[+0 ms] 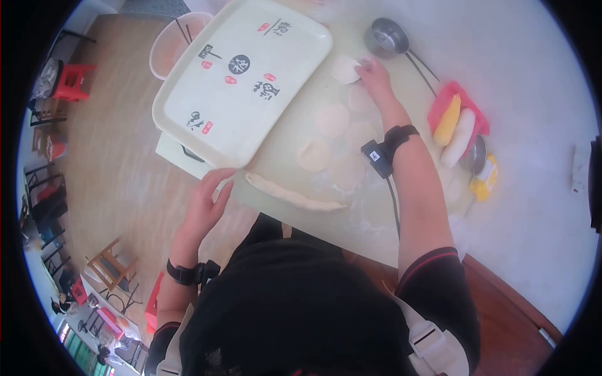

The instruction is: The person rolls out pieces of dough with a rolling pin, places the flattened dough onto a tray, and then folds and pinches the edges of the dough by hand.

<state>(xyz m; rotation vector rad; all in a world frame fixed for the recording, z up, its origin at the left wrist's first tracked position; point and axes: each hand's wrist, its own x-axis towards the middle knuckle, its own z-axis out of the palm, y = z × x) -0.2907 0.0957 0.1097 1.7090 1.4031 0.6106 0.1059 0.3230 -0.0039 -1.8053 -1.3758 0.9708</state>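
Steel bowl (pixel 385 37) sits just beside our right hand (pixel 376 76), whose grip pinches a round dough wrapper (pixel 343 69) on the counter (pixel 533 94); the bowl's contents we cannot tell; our left hand (pixel 210 202) rests open at the corner of the cream tray (pixel 301 47).

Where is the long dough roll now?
In the head view, the long dough roll lies just right of the left hand, by the near corner of the tray.

I see a thin white dough round (pixel 343 69), slightly curled, at the far end of the bench, its right edge pinched by my right-hand fingers (pixel 367 66). Nearer me, a long pale dough rope (pixel 295 194) lies flat, diag. along the bench edge, just right of my open left hand (pixel 210 200).
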